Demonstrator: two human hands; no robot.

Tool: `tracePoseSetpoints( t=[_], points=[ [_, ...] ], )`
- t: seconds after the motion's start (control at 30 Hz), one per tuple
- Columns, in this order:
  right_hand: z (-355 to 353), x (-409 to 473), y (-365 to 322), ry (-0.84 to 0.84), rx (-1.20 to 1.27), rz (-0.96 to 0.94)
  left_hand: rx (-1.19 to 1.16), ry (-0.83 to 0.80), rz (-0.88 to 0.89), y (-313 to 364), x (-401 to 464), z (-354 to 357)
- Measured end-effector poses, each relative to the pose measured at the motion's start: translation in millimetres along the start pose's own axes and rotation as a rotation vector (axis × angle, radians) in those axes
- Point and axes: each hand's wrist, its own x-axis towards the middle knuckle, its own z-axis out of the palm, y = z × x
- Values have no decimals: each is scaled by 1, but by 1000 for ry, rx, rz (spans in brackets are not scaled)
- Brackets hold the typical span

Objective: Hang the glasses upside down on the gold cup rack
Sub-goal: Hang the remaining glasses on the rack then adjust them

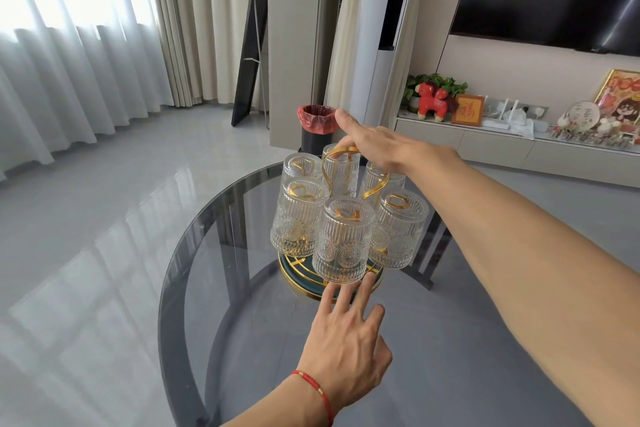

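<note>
Both hands [348, 347] outstretched toward rack [341, 163]

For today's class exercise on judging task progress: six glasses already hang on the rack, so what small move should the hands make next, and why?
Probably let go: all six glasses sit upside down on the gold cup rack. The right hand holds its top handle and the left hand touches the base, so both can lift away.

Ribbed clear glasses [344, 243], glossy gold rack [341, 163]
</note>
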Motion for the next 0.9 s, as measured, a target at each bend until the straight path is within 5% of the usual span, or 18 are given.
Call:
tracePoseSetpoints(
  t=[0.9],
  points=[
    [-1, 6, 3, -85, 103, 15, -1, -6, -8, 1, 1, -3]
  ],
)
